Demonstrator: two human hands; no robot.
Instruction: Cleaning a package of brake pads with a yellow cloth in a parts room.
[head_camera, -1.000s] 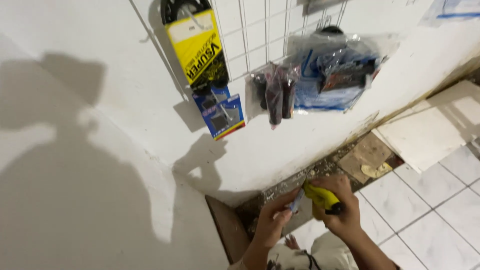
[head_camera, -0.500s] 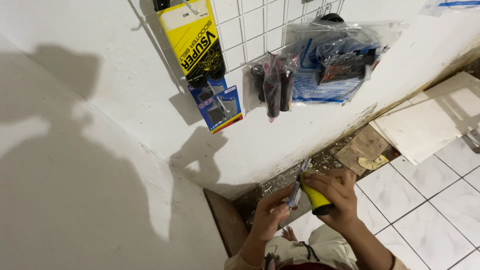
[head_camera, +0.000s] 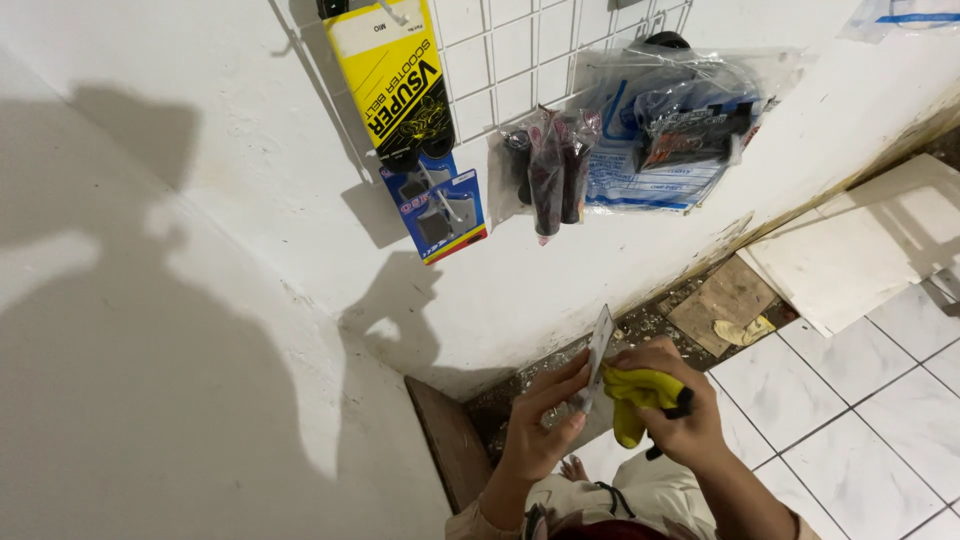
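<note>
1. Two hands meet low in the view around one thin flat piece (head_camera: 599, 350) – a pale, card-like sheet seen almost edge-on, standing nearly upright and tipped a little toward one o'clock. Half a second ago it lay lower and flatter between the hands; now it is raised and turned on edge, so the wiping looks to be moving onto its face.
2. Left hand (head_camera: 545, 425) sits at seven o'clock from the piece, fingers closed narrowly on its lower end, thumb and fingertips pinching it.
3. Right hand (head_camera: 678, 410) sits at four o'clock from the piece, closed around a bunched yellow cloth (head_camera: 632, 395) with a dark handle-like end showing under the fist – what that dark part is I cannot tell. The cloth presses against the right side of the piece.
4. Outward at twelve o'clock, a white wire grid (head_camera: 520, 50) on the wall carries a yellow packet (head_camera: 395, 85), a blue card packet (head_camera: 440, 212), a bag of dark grips (head_camera: 548, 165) and a clear bag of parts (head_camera: 680, 125); the view has shifted so these sit lower than a second ago.
5. At three o'clock lie white floor tiles (head_camera: 850, 400) and a loose white slab (head_camera: 860, 250) – well apart from the hands.
</note>
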